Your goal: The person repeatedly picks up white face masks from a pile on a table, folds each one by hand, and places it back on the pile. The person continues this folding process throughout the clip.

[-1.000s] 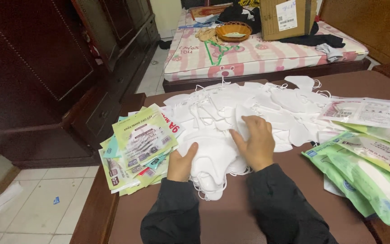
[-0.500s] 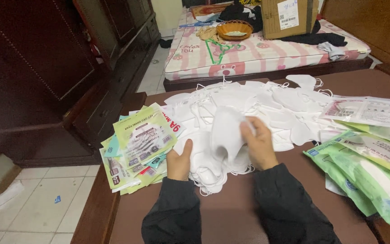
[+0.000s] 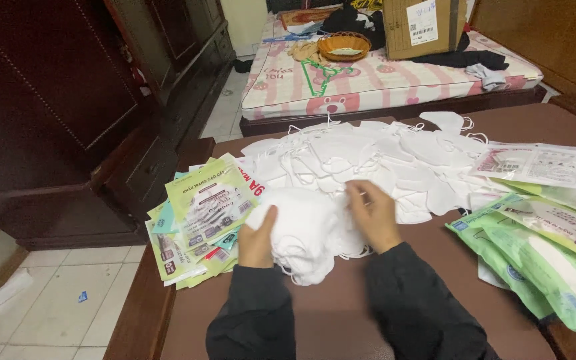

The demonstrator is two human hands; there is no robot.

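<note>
a dark brown wooden table [image 3: 341, 313] is filling the lower half of the view, with a dark wooden cabinet [image 3: 68, 100] standing to its left on a pale tiled floor [image 3: 55, 313]. beyond the table a bed with a pink striped mattress [image 3: 381, 80] is carrying a cardboard box [image 3: 425, 27], a woven basket [image 3: 345, 45] and some dark clothes [image 3: 465, 59].

a wide heap of white face masks [image 3: 368, 160] is spreading across the middle of the table. green plastic packets [image 3: 541, 253] are lying in an overlapping stack at the right edge, and a fan of green and white printed packet sleeves [image 3: 198, 220] is lying at the left edge, just beside the heap.

near the front of the heap a small stack of white masks [image 3: 308, 233] is resting on the table between both hands. the left hand [image 3: 258, 240] is gripping the stack's left side, thumb on top. the right hand [image 3: 371, 213] is sitting at the stack's right side, its fingers [image 3: 355, 193] curled and pinching the edge of a mask. both dark sleeves [image 3: 408, 300] are reaching in from the bottom.
</note>
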